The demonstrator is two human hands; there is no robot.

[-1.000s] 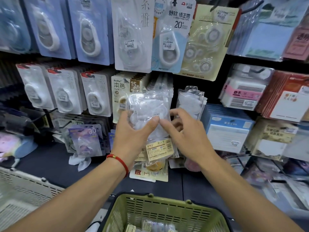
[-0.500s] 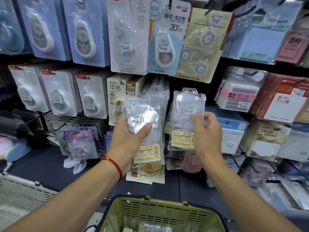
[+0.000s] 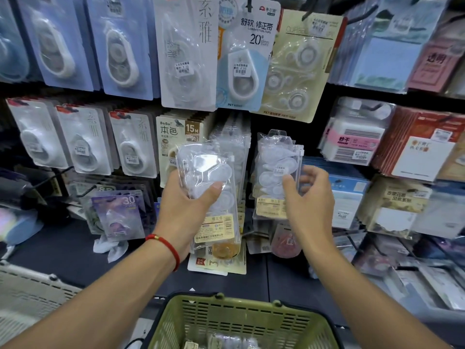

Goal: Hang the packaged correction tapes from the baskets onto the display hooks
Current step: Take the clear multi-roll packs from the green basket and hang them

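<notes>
My left hand (image 3: 186,210) grips a stack of clear-bagged correction tape packs (image 3: 208,187) in front of the middle of the display, thumb across the front. To its right, one clear pack with a yellow label (image 3: 274,172) hangs in the gap between rows, and my right hand (image 3: 307,195) pinches its lower right side. The top of that pack sits at hook height; the hook itself is hidden. Below me the green basket (image 3: 241,321) holds a few more packs at its bottom.
Rows of carded correction tapes fill the wall, blue cards (image 3: 118,46) above and white cards (image 3: 83,142) at left. Sticky-note packs (image 3: 352,142) crowd the right. A white basket (image 3: 27,295) stands at lower left on the dark shelf (image 3: 63,250).
My right hand took one pack from the stack in my left hand and carried it right and up to the gap in the display. The left hand kept holding the stack.
</notes>
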